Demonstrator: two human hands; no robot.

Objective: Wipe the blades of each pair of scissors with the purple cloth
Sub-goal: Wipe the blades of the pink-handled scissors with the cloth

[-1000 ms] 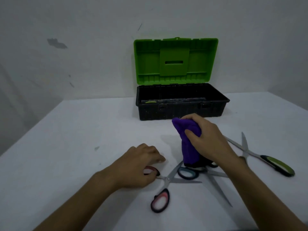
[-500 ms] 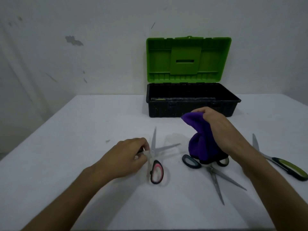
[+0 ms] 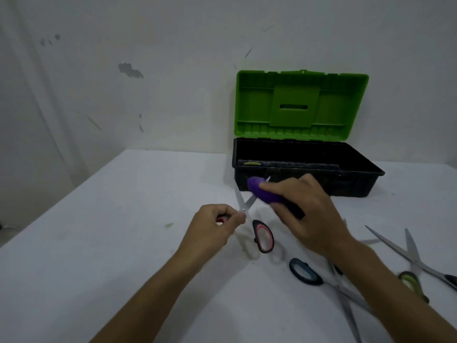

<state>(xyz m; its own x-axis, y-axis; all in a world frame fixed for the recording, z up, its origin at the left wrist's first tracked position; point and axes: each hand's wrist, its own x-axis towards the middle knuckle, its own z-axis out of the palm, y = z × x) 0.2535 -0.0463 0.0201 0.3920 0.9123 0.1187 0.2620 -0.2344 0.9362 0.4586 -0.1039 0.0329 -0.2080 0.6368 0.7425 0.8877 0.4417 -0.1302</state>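
The left hand (image 3: 214, 225) pinched the red scissors (image 3: 249, 214) while the right hand (image 3: 303, 210) pinched the cloth (image 3: 262, 191) round the one-o'clock blade, whose edge might have cut fingers if it slipped.

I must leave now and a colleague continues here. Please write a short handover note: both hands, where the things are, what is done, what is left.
Left hand: holds the red-handled scissors by one handle, blades open in a V.
Right hand: grips the purple cloth, wrapped on the right blade.
Blue-handled scissors and green-handled scissors lie on the table to the right, untouched.
Open toolbox stands behind.
Done: wiping of the first pair has begun.
Left: finish both red blades, then wipe the blue and green pairs.
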